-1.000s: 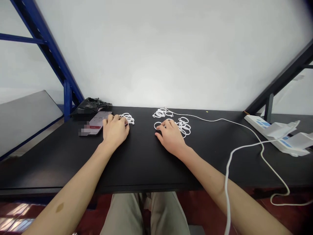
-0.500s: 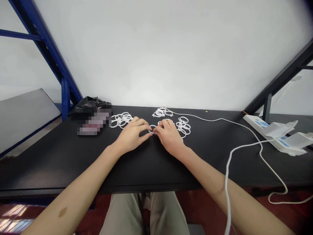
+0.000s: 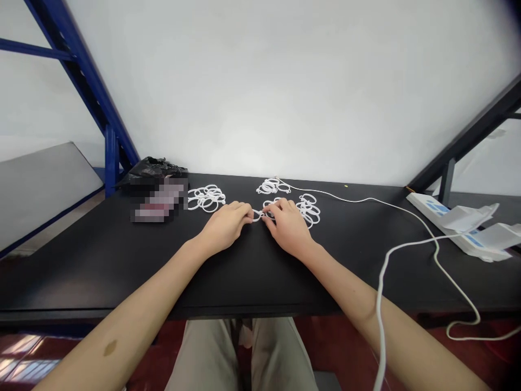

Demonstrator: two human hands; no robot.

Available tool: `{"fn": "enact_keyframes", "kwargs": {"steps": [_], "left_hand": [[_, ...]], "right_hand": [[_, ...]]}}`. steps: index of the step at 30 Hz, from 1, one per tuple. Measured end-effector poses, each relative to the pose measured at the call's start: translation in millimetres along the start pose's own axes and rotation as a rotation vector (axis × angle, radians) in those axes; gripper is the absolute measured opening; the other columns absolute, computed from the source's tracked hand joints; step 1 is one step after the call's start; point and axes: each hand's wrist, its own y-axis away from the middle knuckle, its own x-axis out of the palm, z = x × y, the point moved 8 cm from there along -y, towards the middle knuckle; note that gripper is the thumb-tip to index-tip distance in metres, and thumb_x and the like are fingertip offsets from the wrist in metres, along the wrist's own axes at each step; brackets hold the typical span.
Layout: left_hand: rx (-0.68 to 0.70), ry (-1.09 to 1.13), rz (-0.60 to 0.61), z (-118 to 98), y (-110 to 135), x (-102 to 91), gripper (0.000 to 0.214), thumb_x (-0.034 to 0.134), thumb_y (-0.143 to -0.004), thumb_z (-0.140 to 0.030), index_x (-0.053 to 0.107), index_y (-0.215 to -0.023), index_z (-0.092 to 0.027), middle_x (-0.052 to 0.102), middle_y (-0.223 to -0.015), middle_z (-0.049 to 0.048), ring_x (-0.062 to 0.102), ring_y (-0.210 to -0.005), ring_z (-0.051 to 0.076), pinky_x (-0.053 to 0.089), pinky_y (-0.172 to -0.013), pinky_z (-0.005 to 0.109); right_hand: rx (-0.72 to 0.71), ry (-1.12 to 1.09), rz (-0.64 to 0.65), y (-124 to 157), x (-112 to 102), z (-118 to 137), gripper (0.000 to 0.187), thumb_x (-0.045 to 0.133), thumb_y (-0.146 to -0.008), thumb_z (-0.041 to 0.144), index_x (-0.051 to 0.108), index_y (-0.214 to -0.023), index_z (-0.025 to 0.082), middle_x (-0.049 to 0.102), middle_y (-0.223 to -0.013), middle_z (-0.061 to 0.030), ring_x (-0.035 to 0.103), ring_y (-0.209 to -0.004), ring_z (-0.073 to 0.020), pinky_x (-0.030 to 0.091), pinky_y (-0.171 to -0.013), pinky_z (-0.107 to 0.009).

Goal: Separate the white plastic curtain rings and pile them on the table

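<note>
A thin white ring (image 3: 256, 217) lies between my two hands, just above or on the black table. My left hand (image 3: 230, 222) is closed, thumb and fingers pinching the ring's left side. From the other side my right hand (image 3: 287, 224) pinches it near its small joint with thumb and index finger. Part of the ring is hidden by the fingers. Several more white rings (image 3: 208, 200) lie in a loose pile beyond my left hand. Another heap of rings (image 3: 310, 210) sits just past my right hand, partly covered by it. A third cluster of rings (image 3: 268, 187) rests farther back.
The black table (image 3: 244, 282) reaches back to a pale wall. A black plastic bag (image 3: 157, 167) and a blurred-out item (image 3: 160, 203) stand at the left. A white cable (image 3: 380, 304) crosses my right forearm. White-and-blue packaging (image 3: 456, 225) lies at the right.
My left hand's fingers have closed in around the ring, where they were more spread before. The ring sits slightly differently between the hands. The view has shifted a little.
</note>
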Motion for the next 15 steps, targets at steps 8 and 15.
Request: {"fn": "enact_keyframes", "kwargs": {"steps": [8, 15], "left_hand": [[-0.019, 0.09, -0.018, 0, 1, -1.6, 0.014, 0.038, -0.095, -0.019, 0.051, -0.09, -0.022, 0.056, -0.087, 0.0034, 0.055, -0.081, 0.02, 0.045, -0.073, 0.033], [-0.04, 0.274, -0.04, -8, 0, -11.4, 0.011, 0.044, -0.093, -0.019, 0.054, -0.089, -0.023, 0.059, -0.085, -0.0002, 0.054, -0.081, 0.017, 0.043, -0.075, 0.03]], "right_hand": [[0.039, 0.017, -0.111, -1, -12, -2, 0.026, 0.049, -0.095, 0.025, 0.067, -0.11, 0.017, 0.063, -0.107, -0.0148, 0.052, -0.1, -0.0301, 0.044, -0.089, -0.047], [0.052, -0.528, -0.083, -4, -17, 0, 0.022, 0.049, -0.096, 0.029, 0.066, -0.107, 0.022, 0.07, -0.102, -0.0041, 0.061, -0.09, -0.0176, 0.048, -0.081, -0.032]]}}
